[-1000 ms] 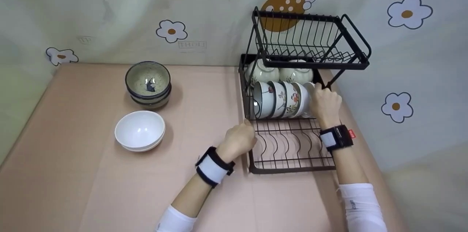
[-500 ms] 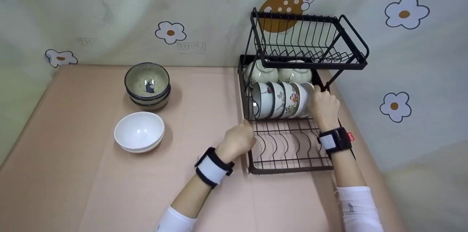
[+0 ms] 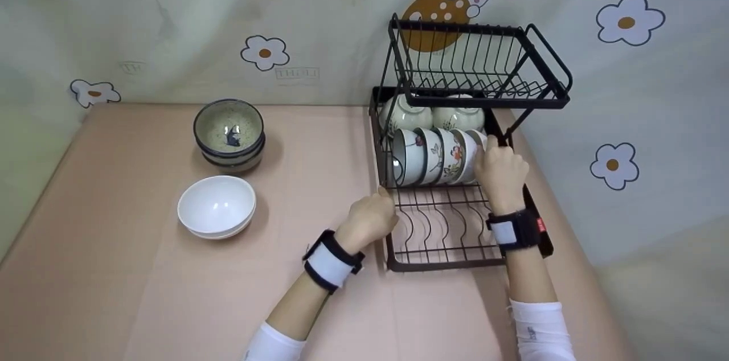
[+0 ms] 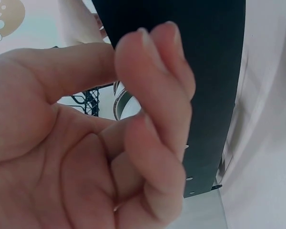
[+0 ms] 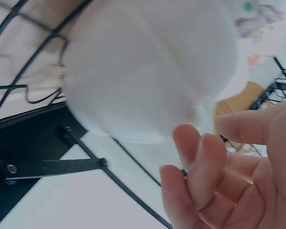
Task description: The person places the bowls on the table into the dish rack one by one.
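My right hand (image 3: 501,173) pinches the upper rim of a white bowl (image 5: 152,71) at the right end of a row on the black dish rack (image 3: 444,263). The bowls stand on edge; several patterned bowls (image 3: 435,156) are to its left. In the right wrist view, thumb and fingertips meet at the bowl's edge. My left hand (image 3: 370,218) grips the rack's left side, its thumb on top near the middle. The left wrist view shows curled fingers (image 4: 157,95) against the rack's black side panel (image 4: 209,95).
Two pale green bowls (image 3: 410,116) sit upside down behind the row, under the rack's upper tier (image 3: 484,102). To the left on the table (image 3: 307,167) are stacked grey-green bowls (image 3: 230,127) and stacked white bowls (image 3: 216,207). A patterned wall covering (image 3: 319,8) rises behind.
My right hand has shifted a little left and down, with the white bowl moving closer to the patterned row. The left hand keeps its place on the rack.
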### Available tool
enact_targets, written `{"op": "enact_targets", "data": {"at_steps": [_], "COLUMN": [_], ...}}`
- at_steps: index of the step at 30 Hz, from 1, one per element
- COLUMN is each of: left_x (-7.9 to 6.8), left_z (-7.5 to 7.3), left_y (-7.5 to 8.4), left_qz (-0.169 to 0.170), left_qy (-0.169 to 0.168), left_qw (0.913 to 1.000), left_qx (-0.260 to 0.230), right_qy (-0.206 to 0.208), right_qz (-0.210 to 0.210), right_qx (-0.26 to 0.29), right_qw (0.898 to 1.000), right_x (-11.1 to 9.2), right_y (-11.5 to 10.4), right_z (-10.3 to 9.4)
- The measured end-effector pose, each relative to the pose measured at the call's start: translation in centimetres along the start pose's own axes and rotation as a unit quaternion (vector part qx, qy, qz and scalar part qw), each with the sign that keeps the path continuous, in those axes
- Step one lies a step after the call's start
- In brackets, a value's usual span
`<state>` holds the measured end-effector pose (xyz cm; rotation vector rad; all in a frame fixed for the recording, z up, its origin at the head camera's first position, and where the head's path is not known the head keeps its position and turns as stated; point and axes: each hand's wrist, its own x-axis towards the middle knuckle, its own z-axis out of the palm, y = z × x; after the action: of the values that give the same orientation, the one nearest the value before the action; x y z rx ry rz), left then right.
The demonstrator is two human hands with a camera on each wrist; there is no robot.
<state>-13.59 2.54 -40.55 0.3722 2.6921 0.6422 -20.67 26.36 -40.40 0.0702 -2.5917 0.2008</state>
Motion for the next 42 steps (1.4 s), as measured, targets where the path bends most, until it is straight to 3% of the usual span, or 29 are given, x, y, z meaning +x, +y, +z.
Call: {"op": "enact_targets", "data": {"at_steps": [3, 6, 12, 18, 24, 28, 35, 39, 42], "left_x": [0.0, -0.1, -0.3, -0.5, -1.3, -2.2, -4.8, -6.5, -7.9], "left_z": [0.0, -0.1, -0.2, -0.5, -2.0, -3.8, -7.4, -9.0, -10.0], "left_y": [-0.1, -0.2, -0.3, -0.7, -1.7, -2.9, -6.7, -9.1, -10.9], "left_qz": [0.002, 0.002, 0.002, 0.004, 0.007, -0.024, -0.099, -0.138, -0.189], "left_qy": [0.0, 0.001, -0.001, -0.008, -0.019, -0.011, 0.054, 0.086, 0.109], "left_qw": [1.0, 1.0, 1.0, 0.9999, 0.9997, 0.9994, 0.9935, 0.9864, 0.9744], "left_qx": [-0.002, -0.001, -0.006, -0.006, -0.016, -0.023, -0.013, -0.027, -0.054], "right_qy": [0.015, -0.002, -0.079, -0.113, -0.158, -0.185, -0.249, -0.26, -0.253], "right_qz": [-0.025, -0.088, -0.19, -0.232, -0.253, -0.275, -0.331, -0.349, -0.358], "right_qx": [0.007, 0.034, 0.126, 0.152, 0.127, 0.132, 0.142, 0.132, 0.134], "right_qw": [1.0, 0.996, 0.97, 0.954, 0.946, 0.934, 0.899, 0.891, 0.889], "right_x": [-0.7, -1.8, -3.5, -4.7, -5.7, -6.0, -6.1, -6.2, -6.2], "right_y": [-1.0, -2.7, -6.5, -8.7, -9.8, -10.1, -10.2, -10.2, -10.3], "right_z": [-0.6, -1.4, -2.4, -2.3, -2.4, -2.4, -1.6, -1.3, -1.3]}}
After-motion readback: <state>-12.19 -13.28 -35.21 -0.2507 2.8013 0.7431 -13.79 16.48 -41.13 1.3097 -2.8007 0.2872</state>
